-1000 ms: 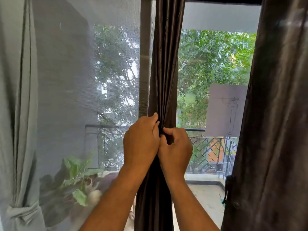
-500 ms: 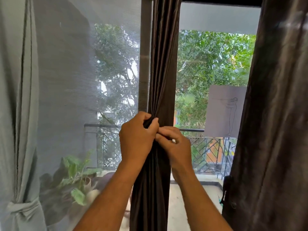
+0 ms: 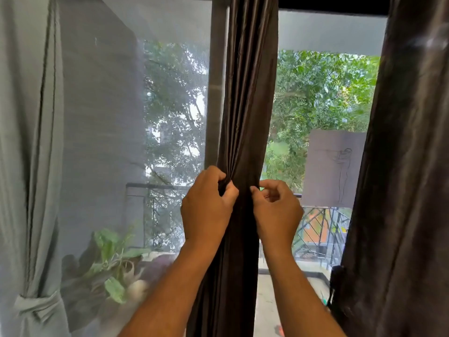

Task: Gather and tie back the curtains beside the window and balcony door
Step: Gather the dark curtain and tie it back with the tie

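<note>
Two bare forearms are reaching up from the bottom edge toward a gathered dark brown satin curtain (image 3: 245, 117), which is hanging in a narrow bunched column in the middle of the view, in front of the grey frame post (image 3: 216, 93) between the window and the balcony door opening. The left hand (image 3: 206, 210) is gripping the left side of this curtain, its fingers and thumb curling round a fold of fabric and pinching it so that creases are fanning upward from the grip. The right hand (image 3: 277, 210) is sitting just beside the curtain's right edge with fingers curled; its thumb and forefinger tips are pressing against the fabric there, though whether they are actually holding a fold cannot be told.

At the right edge, a second wide dark brown curtain (image 3: 401, 190) is hanging loose and close to the camera. At the left edge, a pale grey-green cloth curtain (image 3: 29, 142) is hanging already cinched low down by a matching fabric tie (image 3: 36, 305).

Behind the grey mesh screen (image 3: 102, 142) on the left, a leafy green potted plant (image 3: 109, 259) is standing. Farther out, a dark metal balcony railing (image 3: 320, 229) is running across, and beyond it green trees (image 3: 323, 93) are filling the view.
</note>
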